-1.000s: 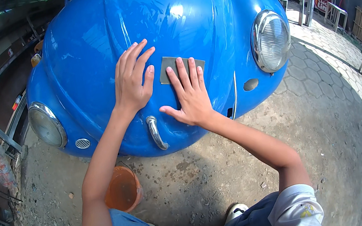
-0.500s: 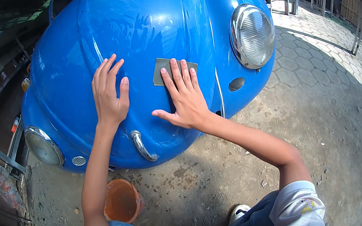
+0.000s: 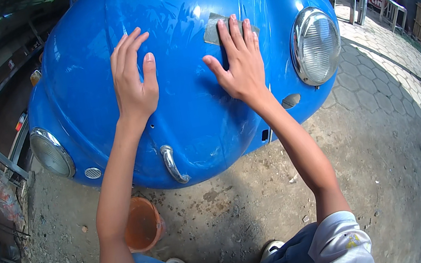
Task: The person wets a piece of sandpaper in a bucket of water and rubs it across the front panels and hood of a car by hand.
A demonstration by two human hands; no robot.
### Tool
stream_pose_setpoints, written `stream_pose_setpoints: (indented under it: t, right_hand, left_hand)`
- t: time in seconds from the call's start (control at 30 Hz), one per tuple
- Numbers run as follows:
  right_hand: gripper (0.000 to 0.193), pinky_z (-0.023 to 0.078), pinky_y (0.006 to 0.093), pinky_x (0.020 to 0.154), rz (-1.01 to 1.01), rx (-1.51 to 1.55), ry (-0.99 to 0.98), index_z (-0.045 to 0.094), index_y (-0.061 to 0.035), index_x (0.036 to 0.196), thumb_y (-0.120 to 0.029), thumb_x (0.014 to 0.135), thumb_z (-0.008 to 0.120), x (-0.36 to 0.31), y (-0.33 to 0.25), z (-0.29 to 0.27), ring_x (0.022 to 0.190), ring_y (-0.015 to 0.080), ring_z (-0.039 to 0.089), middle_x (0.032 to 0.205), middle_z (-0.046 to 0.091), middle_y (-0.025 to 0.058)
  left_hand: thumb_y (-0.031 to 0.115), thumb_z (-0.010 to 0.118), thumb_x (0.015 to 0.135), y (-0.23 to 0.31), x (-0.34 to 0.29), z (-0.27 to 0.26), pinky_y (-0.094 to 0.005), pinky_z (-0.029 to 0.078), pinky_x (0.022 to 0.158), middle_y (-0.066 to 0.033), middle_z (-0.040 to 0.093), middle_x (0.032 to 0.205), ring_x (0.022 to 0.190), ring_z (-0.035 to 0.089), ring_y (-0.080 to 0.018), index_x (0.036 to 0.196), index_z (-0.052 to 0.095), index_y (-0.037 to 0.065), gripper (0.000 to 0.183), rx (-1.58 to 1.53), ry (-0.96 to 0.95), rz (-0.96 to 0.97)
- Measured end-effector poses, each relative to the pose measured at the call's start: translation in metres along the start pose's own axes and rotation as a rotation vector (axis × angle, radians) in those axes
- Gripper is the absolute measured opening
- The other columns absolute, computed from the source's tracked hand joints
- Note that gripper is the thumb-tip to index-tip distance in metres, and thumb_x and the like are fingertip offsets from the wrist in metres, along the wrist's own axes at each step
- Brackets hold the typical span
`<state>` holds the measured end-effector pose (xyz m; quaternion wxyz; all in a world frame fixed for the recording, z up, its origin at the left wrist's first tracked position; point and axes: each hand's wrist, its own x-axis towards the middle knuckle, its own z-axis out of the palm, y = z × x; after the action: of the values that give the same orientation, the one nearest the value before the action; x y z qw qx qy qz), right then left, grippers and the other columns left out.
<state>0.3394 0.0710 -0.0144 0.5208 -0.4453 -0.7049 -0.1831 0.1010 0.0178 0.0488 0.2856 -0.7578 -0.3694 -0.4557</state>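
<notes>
While the left hand [image 3: 133,83] lies flat with fingers spread on the glossy blue car hood [image 3: 190,112], grasping nothing, the right hand [image 3: 238,63] presses one grey sanding sheet [image 3: 214,29] flat against the hood under extended fingers. Two round headlights [image 3: 314,46] flank one chrome handle [image 3: 171,163]. One orange bucket [image 3: 141,224] stands on gravel outdoors

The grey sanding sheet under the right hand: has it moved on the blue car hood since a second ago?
Yes. The grey sanding sheet, under the right hand, has slid up the blue car hood, farther from the chrome hood handle.
</notes>
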Motion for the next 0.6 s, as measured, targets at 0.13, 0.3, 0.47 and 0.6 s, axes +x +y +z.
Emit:
stream_pose_setpoints:
  t: [0.13, 0.3, 0.47, 0.6]
  right_hand:
    - [0.114, 0.017, 0.0612, 0.129, 0.033, 0.060, -0.030, 0.027, 0.0047, 0.166, -0.077, 0.093, 0.059, -0.039, -0.034, 0.012, 0.161, 0.0533, 0.013, 0.170, 0.015, 0.0403]
    - [0.117, 0.020, 0.0622, 0.128, -0.198, 0.118, -0.191, 0.028, -0.0063, 0.169, -0.088, 0.089, 0.052, -0.091, -0.053, 0.017, 0.162, 0.0518, 0.012, 0.173, 0.015, 0.0348]
    - [0.101, 0.022, 0.0595, 0.128, -0.072, -0.002, -0.093, 0.033, -0.0146, 0.169, -0.075, 0.093, 0.061, -0.065, -0.020, 0.003, 0.161, 0.0490, 0.019, 0.174, 0.019, 0.0307]
    - [0.105, 0.013, 0.0566, 0.131, -0.352, 0.078, -0.410, 0.032, -0.0279, 0.170, -0.092, 0.088, 0.042, -0.193, -0.056, 0.019, 0.163, 0.0443, 0.016, 0.176, 0.021, 0.0233]
  left_hand:
    - [0.022, 0.057, 0.105, 0.002, -0.011, -0.003, -0.0574, 0.026, 0.128, -0.0143, 0.057, 0.156, 0.150, 0.046, -0.0384, 0.143, 0.063, 0.008, 0.041, 0.003, -0.060, -0.021]
    - [0.023, 0.058, 0.104, -0.005, -0.016, -0.004, -0.0594, 0.028, 0.127, -0.0142, 0.058, 0.154, 0.148, 0.048, -0.0390, 0.141, 0.065, 0.009, 0.040, 0.019, -0.055, -0.026]
    - [0.020, 0.058, 0.104, -0.012, -0.042, -0.003, -0.0576, 0.026, 0.128, -0.0124, 0.058, 0.155, 0.149, 0.047, -0.0371, 0.139, 0.067, 0.010, 0.038, 0.033, -0.125, 0.044]
    - [0.019, 0.059, 0.102, -0.023, -0.056, 0.000, -0.0578, 0.025, 0.129, -0.0114, 0.058, 0.156, 0.150, 0.047, -0.0362, 0.137, 0.069, 0.011, 0.037, 0.050, -0.154, 0.115]
